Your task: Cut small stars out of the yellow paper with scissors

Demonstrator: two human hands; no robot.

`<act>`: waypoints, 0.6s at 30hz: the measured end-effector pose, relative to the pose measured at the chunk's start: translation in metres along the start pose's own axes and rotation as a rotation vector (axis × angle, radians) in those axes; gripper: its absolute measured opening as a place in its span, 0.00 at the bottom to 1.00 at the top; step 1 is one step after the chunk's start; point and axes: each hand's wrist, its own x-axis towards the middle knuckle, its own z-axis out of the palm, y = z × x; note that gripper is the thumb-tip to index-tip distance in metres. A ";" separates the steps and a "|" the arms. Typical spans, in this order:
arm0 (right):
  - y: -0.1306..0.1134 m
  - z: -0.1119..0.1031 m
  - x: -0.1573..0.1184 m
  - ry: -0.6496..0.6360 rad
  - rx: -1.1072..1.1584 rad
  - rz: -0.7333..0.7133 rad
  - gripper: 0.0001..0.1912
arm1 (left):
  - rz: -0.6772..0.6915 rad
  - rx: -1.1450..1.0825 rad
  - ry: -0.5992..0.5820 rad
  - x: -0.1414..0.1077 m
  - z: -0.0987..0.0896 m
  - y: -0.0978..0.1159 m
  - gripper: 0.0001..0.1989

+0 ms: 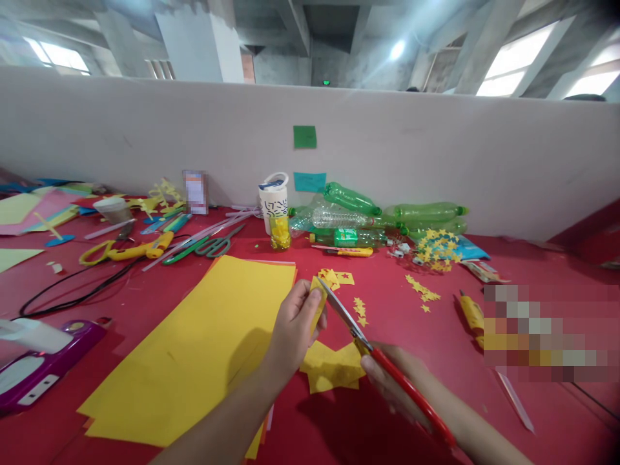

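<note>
Near the middle of the head view, my left hand (294,320) pinches a small folded piece of yellow paper (317,311) between thumb and fingers. My right hand (387,371) grips red-handled scissors (349,321), with the blade tips against the top of that piece. Part of my right hand is hidden behind the handles. Below the blades lies a larger yellow paper offcut (332,368) with a notched edge. A stack of yellow sheets (194,349) rests left of my left hand. Small yellow paper stars (360,311) and star-punched scraps (329,278) lie just beyond.
Green plastic bottles (351,200), a utility knife (356,252) and a white cup (269,200) stand or lie along the partition. Left are grey scissors (217,244), a yellow glue gun (145,248) and a purple device (43,368). Another glue gun (471,316) lies right.
</note>
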 end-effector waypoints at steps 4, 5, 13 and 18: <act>0.002 0.000 0.001 -0.028 0.017 -0.016 0.27 | -0.002 -0.006 0.005 0.000 0.000 -0.001 0.13; 0.002 0.000 0.002 -0.035 0.024 -0.012 0.26 | -0.001 -0.004 0.006 0.000 0.000 -0.001 0.13; 0.005 -0.003 0.004 -0.049 0.030 -0.030 0.26 | 0.048 0.049 -0.010 0.002 -0.004 0.001 0.12; 0.005 -0.006 0.001 -0.067 -0.012 -0.074 0.25 | 0.092 0.072 0.003 0.004 -0.006 0.005 0.14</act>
